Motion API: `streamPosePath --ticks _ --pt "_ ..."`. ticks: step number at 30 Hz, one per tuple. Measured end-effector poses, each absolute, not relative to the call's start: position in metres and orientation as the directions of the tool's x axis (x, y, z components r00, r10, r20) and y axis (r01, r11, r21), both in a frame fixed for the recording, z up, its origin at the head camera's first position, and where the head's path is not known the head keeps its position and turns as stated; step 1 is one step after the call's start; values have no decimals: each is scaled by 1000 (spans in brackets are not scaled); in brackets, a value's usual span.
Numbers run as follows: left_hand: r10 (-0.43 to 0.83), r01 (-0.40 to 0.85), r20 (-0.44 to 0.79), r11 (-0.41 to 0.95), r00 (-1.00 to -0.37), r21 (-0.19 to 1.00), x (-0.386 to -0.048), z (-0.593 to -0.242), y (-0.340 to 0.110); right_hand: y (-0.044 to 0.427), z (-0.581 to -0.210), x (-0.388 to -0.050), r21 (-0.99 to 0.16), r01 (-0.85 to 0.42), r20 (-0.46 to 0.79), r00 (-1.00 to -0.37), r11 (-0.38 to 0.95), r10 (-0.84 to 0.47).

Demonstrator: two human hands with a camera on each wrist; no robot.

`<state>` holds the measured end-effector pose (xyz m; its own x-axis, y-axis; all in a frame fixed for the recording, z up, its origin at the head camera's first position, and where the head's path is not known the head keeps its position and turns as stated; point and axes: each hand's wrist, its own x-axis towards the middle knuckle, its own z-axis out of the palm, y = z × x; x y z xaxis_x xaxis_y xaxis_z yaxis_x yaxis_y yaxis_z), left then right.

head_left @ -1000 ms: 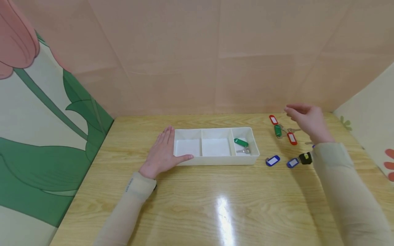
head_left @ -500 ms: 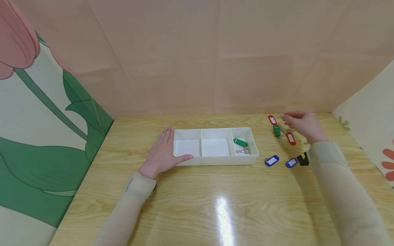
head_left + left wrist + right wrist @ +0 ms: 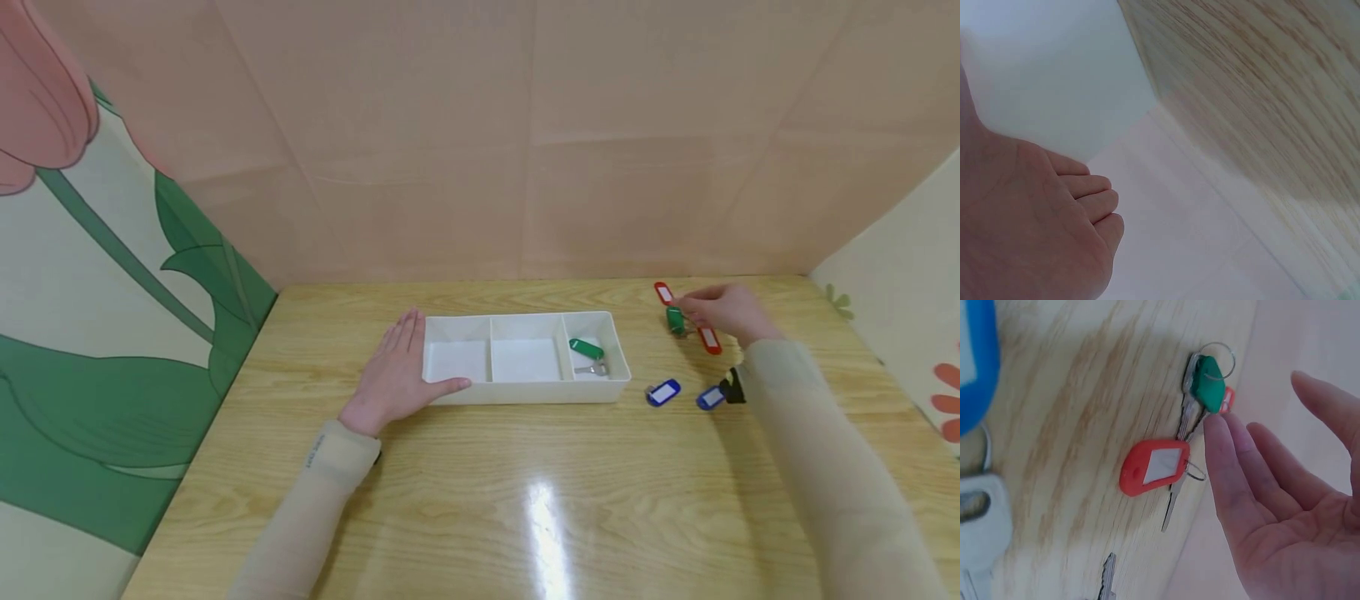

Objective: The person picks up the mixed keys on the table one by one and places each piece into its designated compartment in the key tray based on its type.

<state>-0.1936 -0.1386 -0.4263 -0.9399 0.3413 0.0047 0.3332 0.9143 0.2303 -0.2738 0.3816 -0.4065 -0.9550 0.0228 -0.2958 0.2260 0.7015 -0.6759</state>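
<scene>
A white three-compartment tray (image 3: 525, 392) stands on the table, with a green-tagged key (image 3: 587, 348) in its right compartment. The left hand (image 3: 393, 375) rests against the tray's left end, fingers straight, thumb along the front wall. Over the keys at the right hovers the right hand (image 3: 723, 312); in the right wrist view that hand (image 3: 1297, 494) has thumb and fingers apart, nothing between them. Beside its fingertips lie a green tag (image 3: 1209, 384) on a ring and a red tag (image 3: 1155, 465) with keys. Another red tag (image 3: 663, 292) lies farther back.
Two blue tags (image 3: 663, 392) (image 3: 711, 397) lie in front of the red and green ones, the right one beside a black object (image 3: 732, 387) by the right sleeve. A plain wall covering (image 3: 525, 208) rises behind the table (image 3: 450, 483).
The right hand has come down and to the left, from above the table's back right area to the green and red tags. The left hand and tray have stayed put.
</scene>
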Motion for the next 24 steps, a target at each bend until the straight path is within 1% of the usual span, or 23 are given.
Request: streamPosePath --ticks 4,11,21,24 --pt "344 337 11 913 -939 231 -194 -426 -139 384 -407 -277 -645 228 -313 -950 729 20" --pt "345 338 9 912 -938 234 -194 -426 -140 382 -409 -278 -631 248 -342 -939 735 23" --pt "346 338 11 910 -938 238 -194 -427 -140 376 -413 -277 -564 196 -327 -945 802 1" --pt "345 337 9 911 -938 238 -194 -425 -140 373 -414 -278 -567 188 -335 -942 802 -16"
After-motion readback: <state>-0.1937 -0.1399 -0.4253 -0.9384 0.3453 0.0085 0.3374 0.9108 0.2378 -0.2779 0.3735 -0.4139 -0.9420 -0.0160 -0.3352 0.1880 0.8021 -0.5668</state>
